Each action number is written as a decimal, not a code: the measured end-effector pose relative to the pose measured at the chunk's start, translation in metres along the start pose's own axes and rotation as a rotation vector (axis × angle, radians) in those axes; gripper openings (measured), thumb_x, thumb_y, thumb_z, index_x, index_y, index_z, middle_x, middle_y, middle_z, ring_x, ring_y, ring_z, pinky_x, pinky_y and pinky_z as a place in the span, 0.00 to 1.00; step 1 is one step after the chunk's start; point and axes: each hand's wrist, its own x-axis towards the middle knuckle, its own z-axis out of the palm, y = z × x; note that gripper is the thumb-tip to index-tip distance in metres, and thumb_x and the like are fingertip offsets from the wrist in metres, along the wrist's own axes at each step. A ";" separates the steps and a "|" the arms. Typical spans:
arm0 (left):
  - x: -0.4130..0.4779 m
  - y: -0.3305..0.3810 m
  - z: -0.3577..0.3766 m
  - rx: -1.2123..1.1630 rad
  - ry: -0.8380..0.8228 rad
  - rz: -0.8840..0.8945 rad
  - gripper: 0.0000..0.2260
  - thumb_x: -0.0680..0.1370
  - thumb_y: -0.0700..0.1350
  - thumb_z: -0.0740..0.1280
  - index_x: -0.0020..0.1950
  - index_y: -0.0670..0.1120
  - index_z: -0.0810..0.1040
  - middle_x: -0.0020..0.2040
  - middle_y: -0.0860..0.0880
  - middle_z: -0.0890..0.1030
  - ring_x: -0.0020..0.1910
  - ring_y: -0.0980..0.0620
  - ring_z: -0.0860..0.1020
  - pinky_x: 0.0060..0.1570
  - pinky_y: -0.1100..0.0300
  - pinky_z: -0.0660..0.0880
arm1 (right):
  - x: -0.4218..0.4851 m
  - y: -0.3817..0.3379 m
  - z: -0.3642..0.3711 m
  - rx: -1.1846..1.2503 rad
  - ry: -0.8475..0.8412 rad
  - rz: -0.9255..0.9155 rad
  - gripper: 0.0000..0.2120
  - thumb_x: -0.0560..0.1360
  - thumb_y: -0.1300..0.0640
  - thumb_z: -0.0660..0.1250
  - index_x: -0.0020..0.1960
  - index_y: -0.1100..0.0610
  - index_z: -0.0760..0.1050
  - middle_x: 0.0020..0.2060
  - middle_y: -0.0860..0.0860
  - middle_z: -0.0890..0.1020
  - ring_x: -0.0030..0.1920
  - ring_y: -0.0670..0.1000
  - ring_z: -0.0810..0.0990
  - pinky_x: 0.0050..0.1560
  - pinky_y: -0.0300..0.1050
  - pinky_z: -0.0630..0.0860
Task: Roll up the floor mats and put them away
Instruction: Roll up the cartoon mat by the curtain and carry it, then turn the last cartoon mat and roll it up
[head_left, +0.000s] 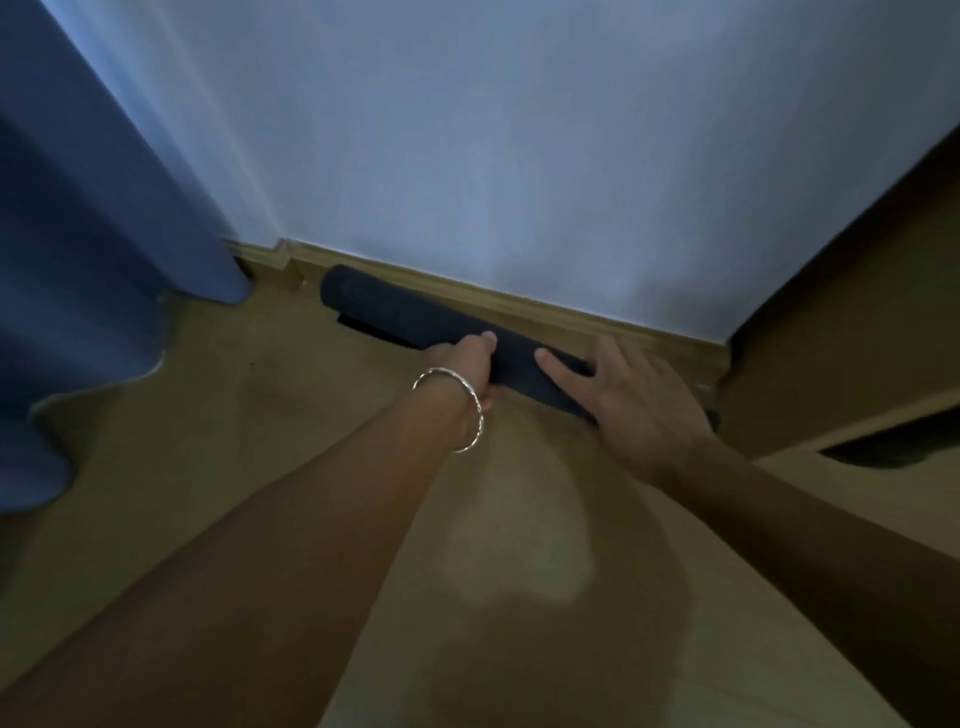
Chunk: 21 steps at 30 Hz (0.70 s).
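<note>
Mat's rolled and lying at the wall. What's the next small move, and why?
Probably nudge the rolled mat snug against the baseboard, then let go. The left hand grips it, the right hand rests open on it, and a loose edge pokes out underneath, so pinning that should keep the roll closed.

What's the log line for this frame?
mat: rolled, on floor by wall | left hand: grips mat | right hand: rests on mat end

Dim wall (519, 156), floor (260, 415), perhaps curtain (78, 234)
</note>
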 end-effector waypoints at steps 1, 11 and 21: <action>0.012 0.001 0.006 0.018 -0.019 -0.001 0.10 0.78 0.47 0.65 0.55 0.44 0.70 0.52 0.44 0.78 0.41 0.47 0.79 0.30 0.60 0.72 | 0.008 0.006 0.008 -0.015 -0.004 0.014 0.33 0.81 0.58 0.55 0.78 0.45 0.40 0.55 0.55 0.65 0.54 0.55 0.66 0.45 0.46 0.60; 0.052 -0.002 0.021 0.509 -0.110 -0.050 0.20 0.81 0.54 0.56 0.64 0.40 0.71 0.54 0.40 0.79 0.38 0.43 0.79 0.30 0.61 0.77 | 0.029 0.026 0.045 -0.033 -0.169 0.198 0.33 0.81 0.60 0.52 0.77 0.44 0.37 0.58 0.56 0.65 0.58 0.56 0.67 0.48 0.46 0.67; -0.064 -0.070 -0.051 1.304 -0.122 0.280 0.17 0.82 0.51 0.54 0.61 0.43 0.73 0.60 0.38 0.76 0.59 0.38 0.75 0.58 0.52 0.70 | -0.078 -0.055 0.000 0.239 -0.416 0.248 0.31 0.79 0.52 0.59 0.77 0.50 0.49 0.70 0.57 0.61 0.67 0.59 0.65 0.59 0.52 0.70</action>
